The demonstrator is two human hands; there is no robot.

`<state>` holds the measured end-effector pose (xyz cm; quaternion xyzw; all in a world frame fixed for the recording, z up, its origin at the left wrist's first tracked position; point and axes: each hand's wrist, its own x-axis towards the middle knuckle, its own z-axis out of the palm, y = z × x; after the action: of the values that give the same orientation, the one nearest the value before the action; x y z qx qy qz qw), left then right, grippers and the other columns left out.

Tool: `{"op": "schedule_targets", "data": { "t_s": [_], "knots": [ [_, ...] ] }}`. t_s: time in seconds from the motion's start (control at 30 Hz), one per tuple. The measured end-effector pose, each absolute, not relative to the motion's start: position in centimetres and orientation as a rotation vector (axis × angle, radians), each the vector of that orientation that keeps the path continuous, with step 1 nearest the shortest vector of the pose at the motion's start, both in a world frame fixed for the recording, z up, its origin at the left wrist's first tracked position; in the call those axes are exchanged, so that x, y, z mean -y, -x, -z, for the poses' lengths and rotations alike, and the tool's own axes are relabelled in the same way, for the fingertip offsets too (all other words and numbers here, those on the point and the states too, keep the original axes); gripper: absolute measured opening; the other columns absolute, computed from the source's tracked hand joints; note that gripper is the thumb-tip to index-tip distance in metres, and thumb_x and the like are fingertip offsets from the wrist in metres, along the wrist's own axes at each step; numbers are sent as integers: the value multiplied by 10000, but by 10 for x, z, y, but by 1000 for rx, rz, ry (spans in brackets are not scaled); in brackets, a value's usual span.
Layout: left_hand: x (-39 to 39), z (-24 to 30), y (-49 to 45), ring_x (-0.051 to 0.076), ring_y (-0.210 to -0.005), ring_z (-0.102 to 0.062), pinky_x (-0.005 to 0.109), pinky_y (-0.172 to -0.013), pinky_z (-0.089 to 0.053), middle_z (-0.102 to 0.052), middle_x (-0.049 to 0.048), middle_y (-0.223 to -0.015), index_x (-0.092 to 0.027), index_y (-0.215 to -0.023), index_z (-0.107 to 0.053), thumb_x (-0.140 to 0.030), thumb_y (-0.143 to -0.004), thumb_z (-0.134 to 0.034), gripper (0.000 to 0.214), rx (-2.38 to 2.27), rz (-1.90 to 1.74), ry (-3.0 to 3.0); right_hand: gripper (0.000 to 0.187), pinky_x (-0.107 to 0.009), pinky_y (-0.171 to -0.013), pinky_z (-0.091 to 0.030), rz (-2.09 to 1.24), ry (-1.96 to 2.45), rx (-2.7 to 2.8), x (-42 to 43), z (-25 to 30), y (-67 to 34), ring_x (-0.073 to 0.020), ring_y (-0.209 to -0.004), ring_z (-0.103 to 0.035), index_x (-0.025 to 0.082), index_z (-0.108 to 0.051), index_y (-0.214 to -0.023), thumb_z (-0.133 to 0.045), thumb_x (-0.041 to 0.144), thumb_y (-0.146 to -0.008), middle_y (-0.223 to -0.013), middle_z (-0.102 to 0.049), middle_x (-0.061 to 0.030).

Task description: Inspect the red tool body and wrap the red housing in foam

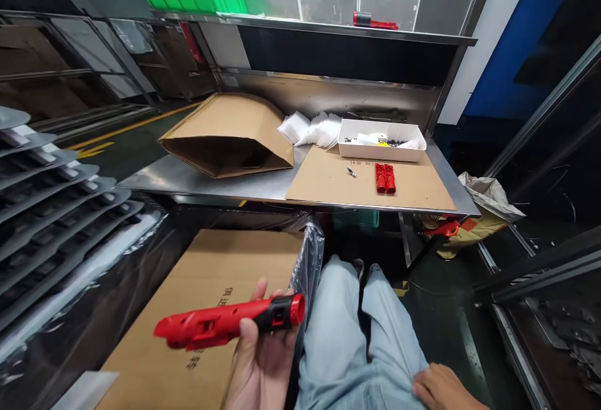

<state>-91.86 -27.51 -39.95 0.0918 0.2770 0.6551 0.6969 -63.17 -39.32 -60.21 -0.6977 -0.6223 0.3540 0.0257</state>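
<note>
Red plastic tool gripped in the left hand

The left hand (263, 360) clamps a long red plastic tool (230, 322) with a black collar, lying level above a cardboard box (206, 285); the right hand (446, 388) rests flat on the thigh, fingers loose.

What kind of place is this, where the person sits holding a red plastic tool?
Probably a factory assembly station. A stainless steel workbench carries a white plastic parts tray and two small red plastic parts. The left hand holds a long red plastic tool body.

glossy red plastic tool (225, 324), matt cardboard box (206, 310)
</note>
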Motion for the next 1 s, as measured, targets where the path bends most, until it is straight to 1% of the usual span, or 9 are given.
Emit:
{"op": "schedule_targets", "data": {
  "t_s": [0.1, 0.2, 0.27, 0.33, 0.37, 0.4, 0.53, 0.87, 1.0],
  "knots": [
    [278, 398, 914, 114, -1008, -684, 218, -937, -531, -756, -7, -1068, -296, -1217, -647, -303, -940, -557, 291, -624, -1436, -175, 220, -430, -775, -459, -1091, 2145, 1987, 367, 598, 633, -352, -834, -679, 206, -683, -658, -527, 294, -787, -777, -720, -141],
    [277, 401, 905, 123, -1046, -671, 183, -941, -513, -750, 3, -1090, -279, -1215, -655, -275, -931, -575, 295, -647, -1431, -207, 112, -403, -729, -472, -1057, 2126, 1926, 343, 576, 624, -326, -768, -678, 182, -695, -717, -593, 227, -713, -743, -709, -131],
    [277, 404, 896, 148, -1074, -661, 183, -940, -515, -746, 12, -1098, -271, -1190, -675, -264, -896, -631, 298, -676, -1426, -248, 198, -378, -803, -477, -987, 2020, 1860, 329, 547, 622, -284, -880, -669, 202, -704, -906, -553, 275, -801, -894, -719, -112],
    [279, 407, 884, 187, -1103, -649, 221, -960, -517, -740, 34, -1114, -263, -1157, -696, -269, -836, -711, 321, -698, -1381, -289, 327, -340, -924, -448, -881, 1864, 1779, 320, 510, 628, -234, -1090, -601, 241, -639, -1121, -409, 383, -937, -1158, -659, -91],
    [280, 407, 878, 207, -1106, -648, 244, -968, -518, -738, 47, -1115, -258, -1141, -705, -286, -800, -752, 345, -708, -1353, -311, 370, -324, -961, -432, -830, 1776, 1717, 318, 491, 634, -217, -1156, -560, 254, -624, -1145, -350, 430, -970, -1233, -617, -80],
    [281, 408, 871, 222, -1109, -646, 266, -978, -516, -735, 58, -1117, -253, -1130, -709, -304, -771, -782, 370, -714, -1324, -338, 388, -320, -987, -420, -782, 1680, 1634, 318, 472, 642, -215, -1195, -531, 260, -638, -1116, -340, 469, -977, -1265, -590, -72],
    [285, 405, 846, 250, -1131, -630, 331, -1023, -484, -725, 69, -1128, -245, -1111, -705, -366, -756, -793, 385, -714, -1226, -453, 289, -353, -1018, -400, -688, 1392, 1283, 327, 423, 674, -262, -1193, -526, 262, -716, -911, -579, 514, -879, -1212, -588, -74],
    [287, 419, 819, 286, -1263, -523, 404, -1113, -369, -693, 62, -1196, -253, -1149, -666, -416, -722, -813, 480, -744, -1045, -498, 341, -392, -1041, -406, -1000, 1282, 1053, 315, 433, 691, -282, -1176, -517, 241, -753, -1000, -666, 513, -815, -1190, -559, -92],
    [278, 426, 820, 289, -1244, -538, 428, -1129, -339, -686, 73, -1216, -241, -1134, -658, -429, -723, -810, 478, -783, -1050, -460, 349, -391, -1044, -418, -1101, 1250, 925, 297, 436, 699, -294, -1226, -482, 235, -767, -998, -695, 506, -791, -1236, -546, -104]
  ]
}}
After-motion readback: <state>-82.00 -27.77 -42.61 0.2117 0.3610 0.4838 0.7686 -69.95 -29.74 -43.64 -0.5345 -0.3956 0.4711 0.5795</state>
